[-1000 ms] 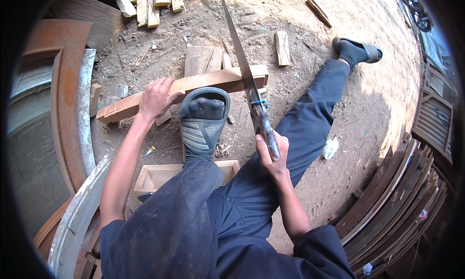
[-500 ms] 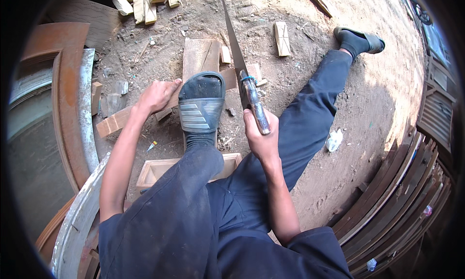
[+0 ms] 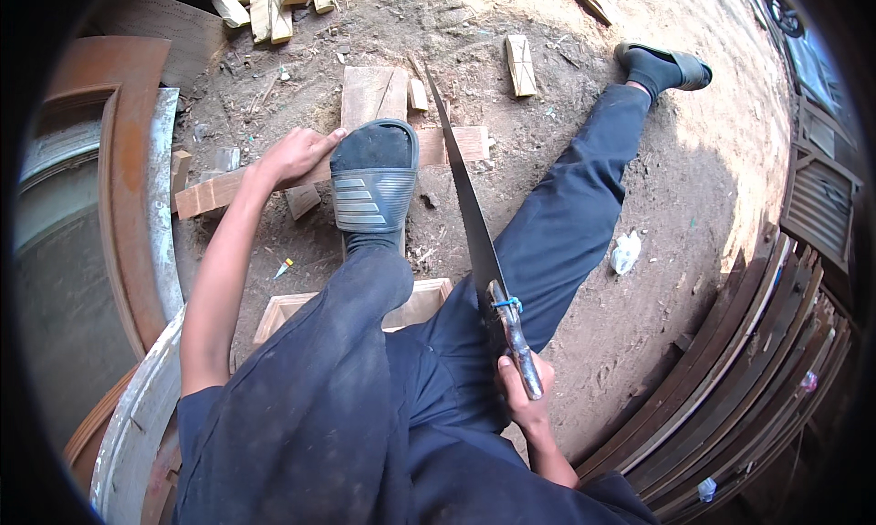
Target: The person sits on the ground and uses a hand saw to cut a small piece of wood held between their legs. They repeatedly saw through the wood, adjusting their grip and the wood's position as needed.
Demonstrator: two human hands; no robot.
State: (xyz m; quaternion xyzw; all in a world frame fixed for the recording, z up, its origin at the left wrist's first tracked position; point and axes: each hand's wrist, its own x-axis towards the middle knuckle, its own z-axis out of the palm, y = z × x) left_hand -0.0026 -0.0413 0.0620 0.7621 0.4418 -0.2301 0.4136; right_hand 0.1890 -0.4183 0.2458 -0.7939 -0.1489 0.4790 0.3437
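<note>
We see a long, light reddish-brown wooden beam of rectangular section lying on the ground ahead, its middle hidden under a dark slip-on sandal. Its long axis runs crosswise, left end nearer us. Next comes a handsaw with a tapering grey steel blade, a worn, mottled handle and a blue tie; its teeth line the left edge. The saw's long axis runs steeply to the beam, tip pointing away and slightly left; we cannot tell whether they touch. Our right hand is closed around the handle's lower end. Our left hand lies over the beam beside the sandal, fingers partly hidden, so we cannot tell how firmly it grips. For markings, we make out pale stripes on the sandal's strap and crossed dark lines on a small pale wooden block.
</note>
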